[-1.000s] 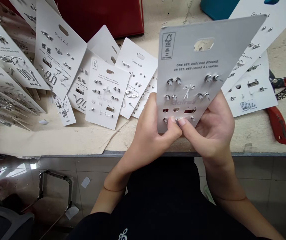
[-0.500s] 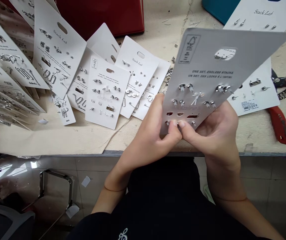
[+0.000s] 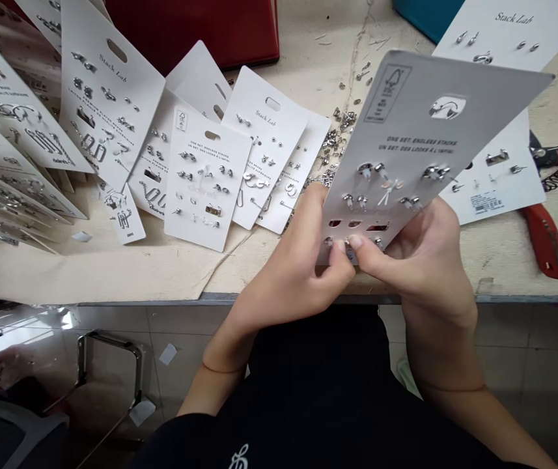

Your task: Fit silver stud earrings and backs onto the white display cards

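Observation:
Between my two hands, a white earring card [image 3: 405, 98] is held tilted, its printed back facing me. Silver earring backs [image 3: 372, 169] and white plastic fasteners [image 3: 392, 189] dot it. My left hand [image 3: 303, 260] grips the card's lower left edge, thumb pressed on the bottom row. On the lower right, my right hand [image 3: 420, 260] has its fingers behind the card and its thumb on the front, close to the left thumb. A tiny metal piece [image 3: 348, 241] shows between the thumb tips. The fingers behind the card are mostly hidden.
Several earring cards [image 3: 208, 189] lie left, with more standing at far left. Loose earring backs [image 3: 337, 140] are scattered behind the held card. Red-handled pliers [image 3: 547, 241] lie right beside another card [image 3: 508, 189]. A red box [image 3: 195, 32] and a teal object [image 3: 420, 19] sit at the back.
The held card's top has shifted slightly and uncovered more loose earring backs. My right thumb has moved a little away from the left thumb.

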{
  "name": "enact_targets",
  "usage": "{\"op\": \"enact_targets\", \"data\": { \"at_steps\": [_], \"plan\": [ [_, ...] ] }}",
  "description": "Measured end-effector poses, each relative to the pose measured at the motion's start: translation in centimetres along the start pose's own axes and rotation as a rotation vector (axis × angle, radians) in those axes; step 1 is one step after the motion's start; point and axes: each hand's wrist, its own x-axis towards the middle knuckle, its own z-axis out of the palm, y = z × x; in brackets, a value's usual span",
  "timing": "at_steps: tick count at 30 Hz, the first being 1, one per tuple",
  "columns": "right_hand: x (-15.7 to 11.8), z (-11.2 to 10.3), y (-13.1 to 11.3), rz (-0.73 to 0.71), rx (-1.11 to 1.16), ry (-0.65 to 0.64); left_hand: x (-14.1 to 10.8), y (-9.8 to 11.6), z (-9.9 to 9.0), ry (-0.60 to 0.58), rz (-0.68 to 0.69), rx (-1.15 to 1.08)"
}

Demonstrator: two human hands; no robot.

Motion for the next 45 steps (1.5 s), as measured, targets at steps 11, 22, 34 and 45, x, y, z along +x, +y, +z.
{"op": "enact_targets", "data": {
  "at_steps": [11, 22, 34, 45],
  "plan": [
    [-0.1, 0.1, 0.7, -0.091, 0.081, 0.007, 0.0, 0.4, 0.2, 0.002, -0.096, -0.116],
    [-0.3, 0.4, 0.8, -0.095, -0.021, 0.045, 0.0, 0.4, 0.4, 0.123, -0.106, -0.099],
    [-0.1, 0.7, 0.6, -0.151, -0.118, 0.097, 0.3, 0.1, 1.0, 0.162, -0.04, -0.009],
    [0.0, 0.8, 1.5, -0.255, -0.252, 0.172, 0.5, 0.0, 1.1, 0.224, -0.021, -0.011]
  ]
}}
